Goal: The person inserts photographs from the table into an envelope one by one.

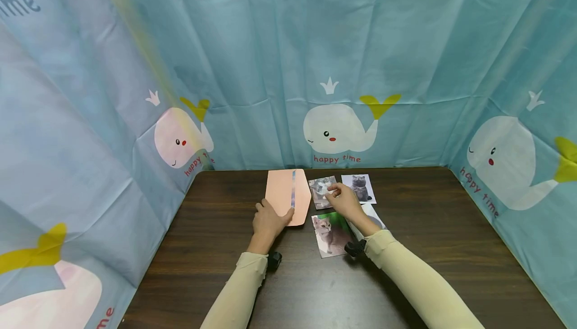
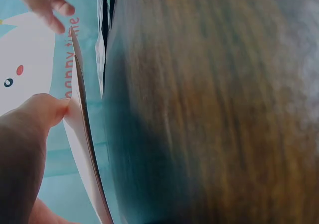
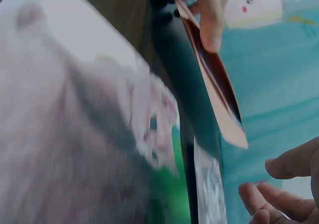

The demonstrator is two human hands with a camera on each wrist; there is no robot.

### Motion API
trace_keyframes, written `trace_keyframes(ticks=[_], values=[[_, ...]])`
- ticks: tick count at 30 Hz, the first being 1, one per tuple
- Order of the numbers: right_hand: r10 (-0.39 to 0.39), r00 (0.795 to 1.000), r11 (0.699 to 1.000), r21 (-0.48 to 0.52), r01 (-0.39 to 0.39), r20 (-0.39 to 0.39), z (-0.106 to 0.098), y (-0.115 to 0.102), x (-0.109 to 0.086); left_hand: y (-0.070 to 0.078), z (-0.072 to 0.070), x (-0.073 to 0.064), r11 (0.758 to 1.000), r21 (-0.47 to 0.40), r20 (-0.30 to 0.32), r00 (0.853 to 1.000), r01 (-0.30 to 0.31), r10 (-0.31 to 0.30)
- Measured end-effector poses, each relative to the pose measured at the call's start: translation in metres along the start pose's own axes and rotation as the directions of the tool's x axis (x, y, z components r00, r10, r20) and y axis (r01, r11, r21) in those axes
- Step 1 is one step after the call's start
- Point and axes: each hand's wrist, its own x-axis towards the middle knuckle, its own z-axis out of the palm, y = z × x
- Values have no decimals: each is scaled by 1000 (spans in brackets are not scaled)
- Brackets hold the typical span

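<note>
Salmon-pink paper envelope (image 1: 278, 185): at the table's far side, left of the cards, its mouth gaping; opening judged done. The left hand (image 1: 269, 220) pinches it by thumb and fingers. Four cards remain outside: a square grey-and-white cat photo card (image 1: 317, 201) and three others; contents of the envelope cannot be told. The right hand (image 1: 347, 204) hovers over that card, thumb and fingers apart, nothing held. Brown wood-grain table (image 1: 207, 239) beneath.

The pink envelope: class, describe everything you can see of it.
The envelope is pale pink and looks like paper, with a tapered flap to the right and a narrow bluish strip beside it. It is left of the cat pictures, apparently raised off the table, its mouth parted. The left grip holds it, thumb on its upper face.
</note>
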Motion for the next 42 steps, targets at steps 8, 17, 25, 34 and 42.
trace_keyframes(ticks=[8, 17, 25, 34, 42], values=[[2, 999, 998, -66, -4, -33, -28, 21, -1, -2, -1, 2, 1000, 8, 7, 1000, -6, 6], [68, 989, 979, -183, -92, -135, -56, 44, -1, -3, 0, 2, 1000, 22, 29, 999, -14, 14], [115, 983, 963, -225, -146, -143, -72, 61, -3, -3, 1, 2, 1000, 20, 31, 999, -7, 6], [191, 971, 926, -301, -227, -145, -78, 74, -2, -1, 0, 1, 1000, 7, 16, 1000, 5, -5], [256, 958, 901, -326, -286, -132, -80, 77, -4, -2, 2, 2, 1000, 19, 22, 1000, 6, -6]])
